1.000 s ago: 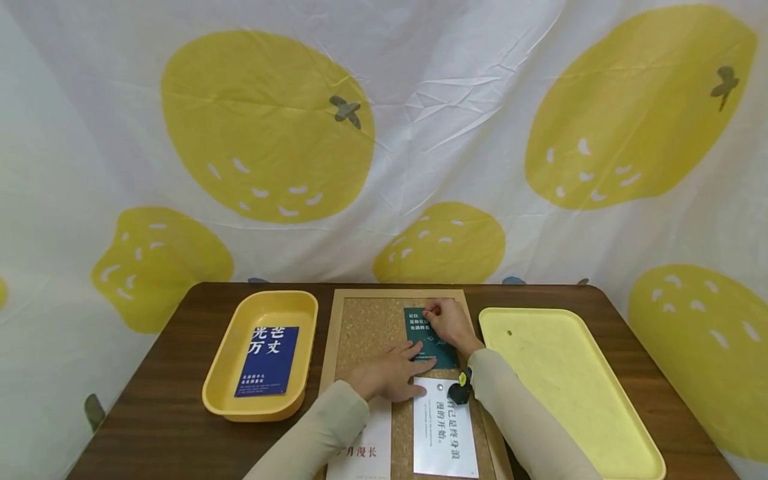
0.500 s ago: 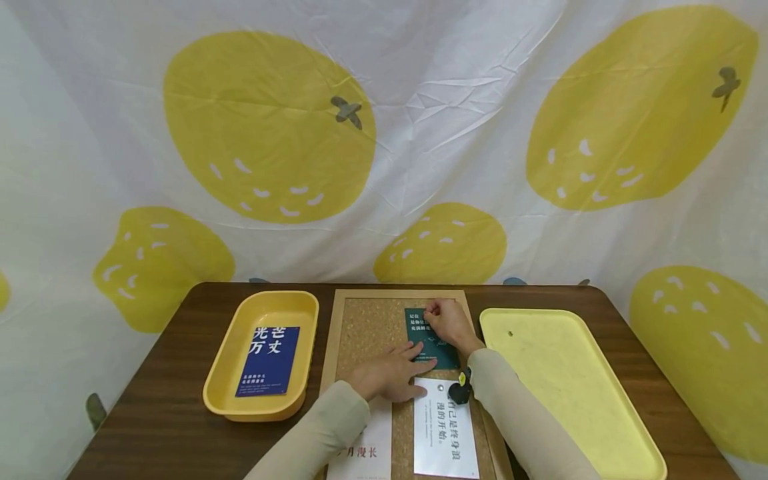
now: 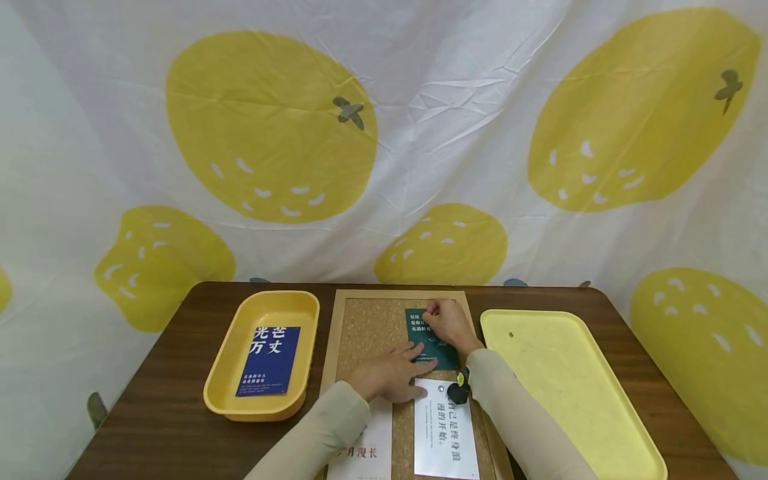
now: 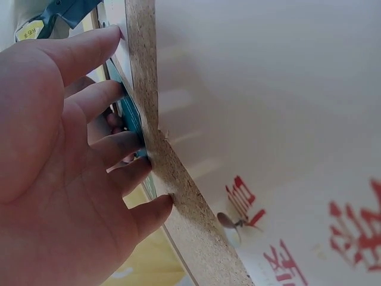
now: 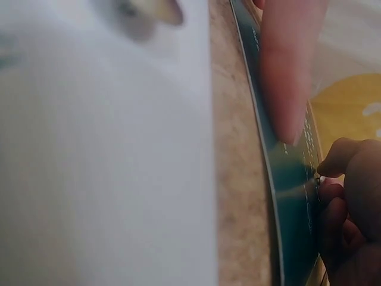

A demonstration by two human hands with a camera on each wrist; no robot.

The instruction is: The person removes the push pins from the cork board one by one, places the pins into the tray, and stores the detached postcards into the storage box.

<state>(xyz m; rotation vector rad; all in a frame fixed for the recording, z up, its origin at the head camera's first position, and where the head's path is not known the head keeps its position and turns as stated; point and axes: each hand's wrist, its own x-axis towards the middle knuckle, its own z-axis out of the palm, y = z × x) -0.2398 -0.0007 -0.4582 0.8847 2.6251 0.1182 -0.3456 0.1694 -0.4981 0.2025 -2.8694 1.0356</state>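
Observation:
A dark green card [image 3: 441,357] lies on the cork board [image 3: 369,327], near its top right. My left hand [image 3: 390,375] is spread, its fingertips pressing on the green card and the cork beside it, the thumb at the edge of the white card [image 3: 444,440] below. At the green card's upper part my right hand [image 3: 451,325] pinches a small thumbtack [image 5: 319,179], mostly hidden between thumb and finger. A metal thumbtack [image 3: 441,388] sits at the top of the white card. In the left wrist view another thumbtack [image 4: 229,220] stands in a white card with red characters [image 4: 309,149].
Left of the board, a yellow-orange basin [image 3: 216,383] holds a blue card [image 3: 268,363]. A flat pale yellow tray [image 3: 570,387] with a small dark thing [image 3: 511,335] on it lies to the right. Behind the brown table [image 3: 150,400] hangs a lemon-print cloth [image 3: 396,133].
Both hands stay in place on the green card. The right fingers shift only very slightly at its upper part; the view drifts a little.

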